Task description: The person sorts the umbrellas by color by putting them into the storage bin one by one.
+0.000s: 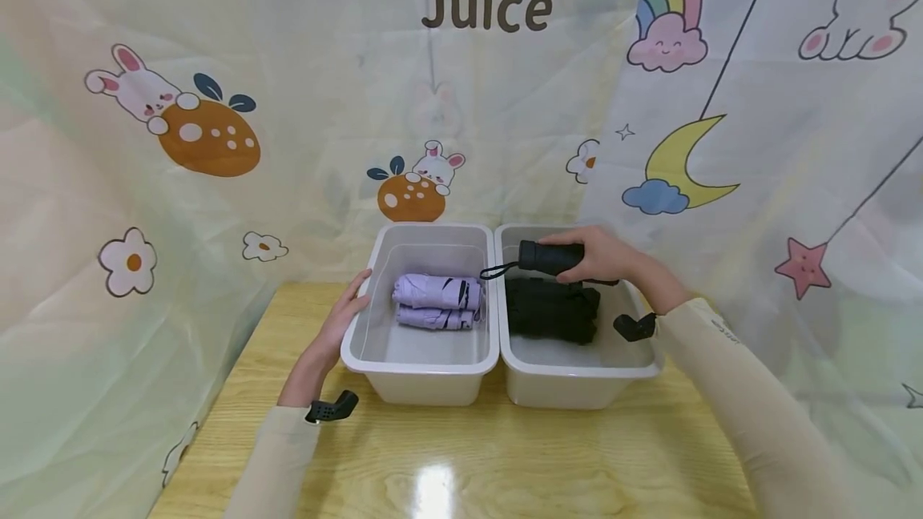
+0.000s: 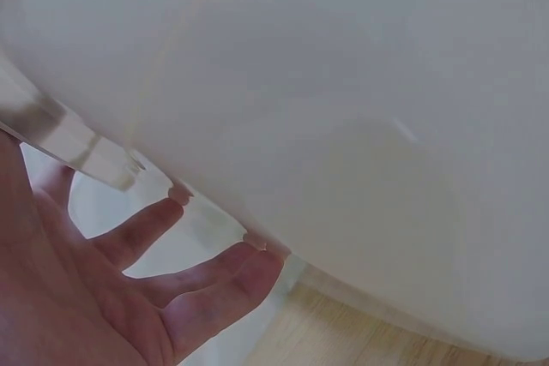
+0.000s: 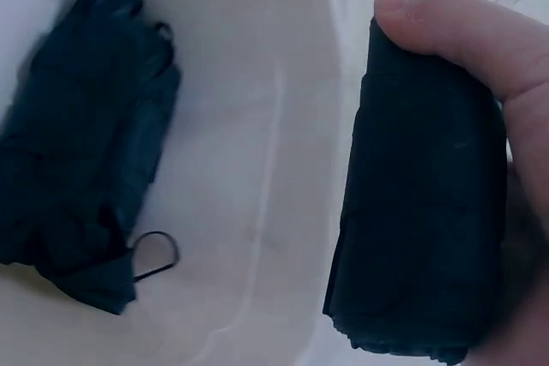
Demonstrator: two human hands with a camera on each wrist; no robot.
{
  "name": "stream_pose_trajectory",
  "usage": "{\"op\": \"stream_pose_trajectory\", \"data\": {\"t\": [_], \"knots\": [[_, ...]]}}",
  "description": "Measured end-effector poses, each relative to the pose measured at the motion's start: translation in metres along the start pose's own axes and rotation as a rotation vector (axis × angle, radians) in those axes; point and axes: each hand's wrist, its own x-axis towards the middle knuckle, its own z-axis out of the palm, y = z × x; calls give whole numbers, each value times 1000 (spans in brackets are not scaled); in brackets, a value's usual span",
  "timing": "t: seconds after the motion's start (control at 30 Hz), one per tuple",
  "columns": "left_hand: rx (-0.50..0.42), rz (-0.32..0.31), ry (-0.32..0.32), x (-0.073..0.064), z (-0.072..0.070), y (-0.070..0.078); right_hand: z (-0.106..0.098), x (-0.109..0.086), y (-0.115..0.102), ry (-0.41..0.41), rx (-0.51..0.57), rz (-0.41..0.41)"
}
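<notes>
My right hand point(image 1: 602, 253) grips a black folding umbrella point(image 3: 420, 177) above the right bin point(image 1: 570, 371). Its dark handle and wrist loop point left, over the bins' shared edge. Below it in that bin lies folded black umbrella fabric point(image 1: 551, 311); the right wrist view shows a small loop there, but I cannot tell how many umbrellas lie together. With fairly straight fingers, my left hand point(image 1: 339, 323) touches the outer left side of the left bin point(image 1: 425, 369); fingertips point(image 2: 256, 255) meet its wall. Two folded lilac umbrellas point(image 1: 436, 293) with dark markings lie inside it.
Both pale plastic bins stand side by side on a wooden table point(image 1: 404, 455). Behind and around the table hangs a printed curtain point(image 1: 310, 86) with rabbits, oranges and flowers, close to the bins' back edges.
</notes>
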Motion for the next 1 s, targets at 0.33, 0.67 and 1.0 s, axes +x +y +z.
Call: {"op": "stream_pose_trajectory", "data": {"t": [0.33, 0.67, 1.0], "knots": [[1, 13, 7, 2, 0, 3, 20, 26, 31, -39, 19, 118], [13, 11, -2, -4, 3, -1, 48, 32, 55, -121, -35, 175], [-5, 23, -1, -2, 2, -4, 67, 42, 63, -174, -25, 177]]}}
